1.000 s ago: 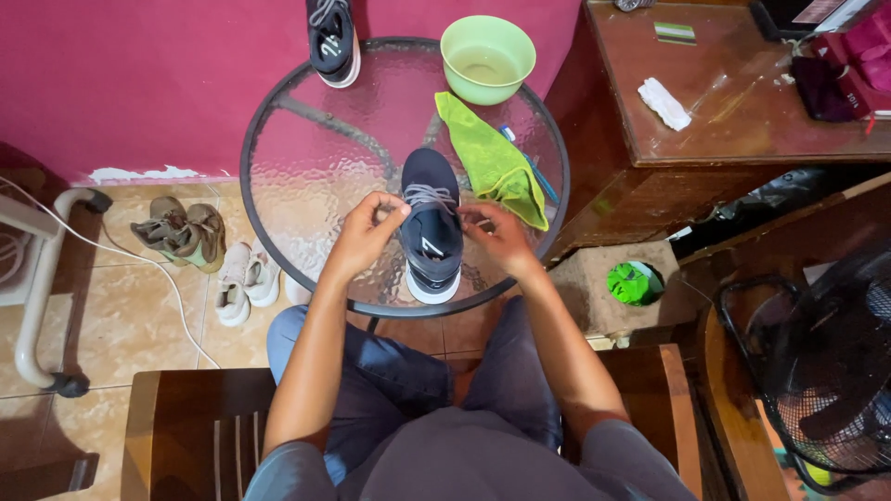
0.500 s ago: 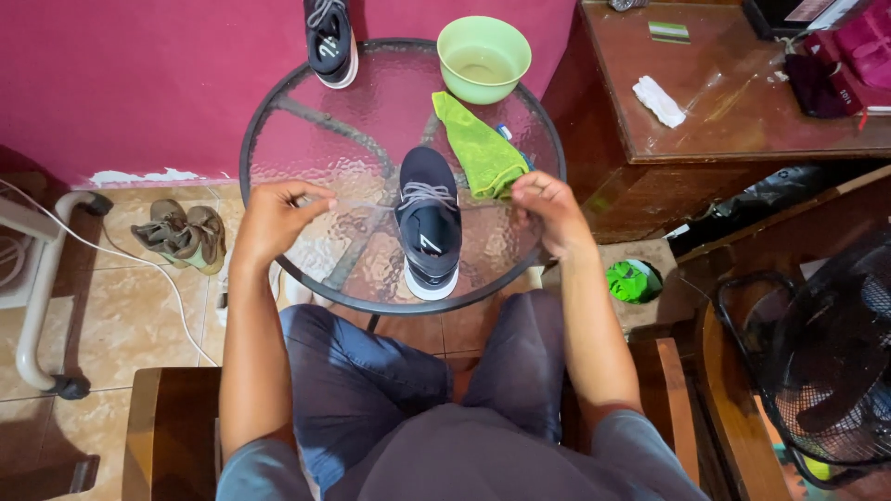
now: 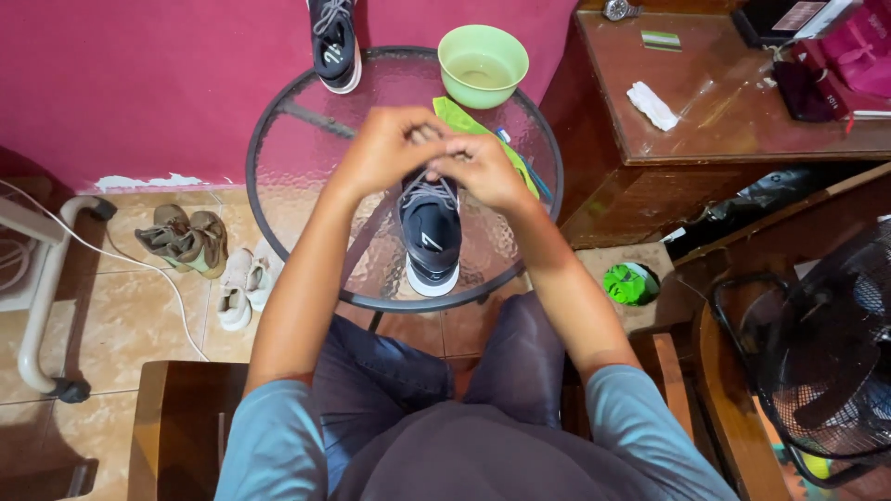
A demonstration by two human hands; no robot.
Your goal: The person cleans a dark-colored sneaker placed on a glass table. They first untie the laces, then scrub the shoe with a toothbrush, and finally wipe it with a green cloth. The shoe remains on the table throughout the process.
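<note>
A dark blue sneaker (image 3: 431, 237) with a white sole stands on the round glass table (image 3: 306, 158), toe toward me. My left hand (image 3: 388, 148) and my right hand (image 3: 478, 167) meet just above its lace end, fingers pinched on the grey shoelaces (image 3: 429, 188). The second dark sneaker (image 3: 334, 42) rests at the table's far edge. A light green bowl (image 3: 483, 63) stands at the far right of the table, and a green cloth (image 3: 464, 119) lies partly hidden behind my hands.
A brown wooden desk (image 3: 724, 111) with a white wad and small items stands to the right. A black fan (image 3: 817, 362) is at the lower right. Brown shoes (image 3: 181, 239) and white shoes (image 3: 239, 288) lie on the tiled floor left. A white cable runs there too.
My hands were spread wide apart to either side of the sneaker half a second ago; now they have come together above its laces. The view has shifted slightly.
</note>
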